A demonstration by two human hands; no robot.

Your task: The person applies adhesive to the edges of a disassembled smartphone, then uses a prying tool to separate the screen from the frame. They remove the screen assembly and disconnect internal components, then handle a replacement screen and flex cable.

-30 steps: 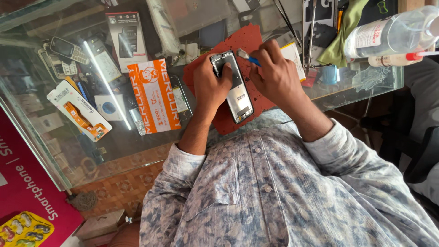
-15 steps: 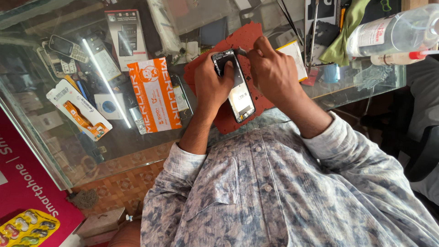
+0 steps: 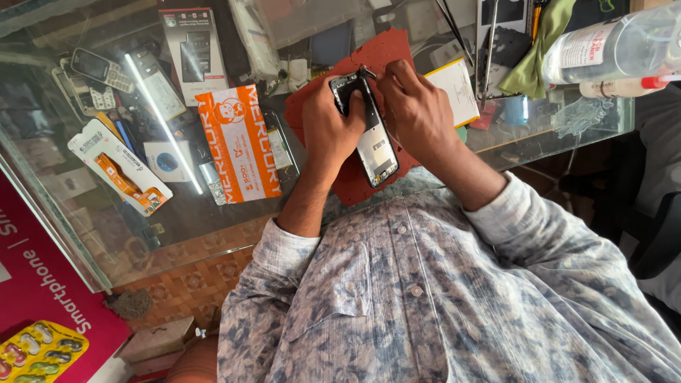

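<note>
An opened smartphone (image 3: 374, 145) with its back off rests on a red work mat (image 3: 355, 186) on the glass counter. My left hand (image 3: 328, 131) grips the phone's left side near its top. My right hand (image 3: 415, 113) is pinched at the phone's top edge, where a thin dark tool tip (image 3: 367, 71) pokes out. A blue-handled tool seen earlier is hidden by my fingers.
An orange packet (image 3: 241, 142) and a white carded part (image 3: 117, 167) lie left on the glass counter (image 3: 177, 213). A white pad (image 3: 457, 89), green cloth (image 3: 543, 50), clear bottle (image 3: 610, 46) and old phones (image 3: 99, 67) lie around. A pink box (image 3: 42, 298) sits lower left.
My right hand has moved left from beside the phone onto its top edge. The blue tool handle is no longer visible. My left hand keeps its grip.
</note>
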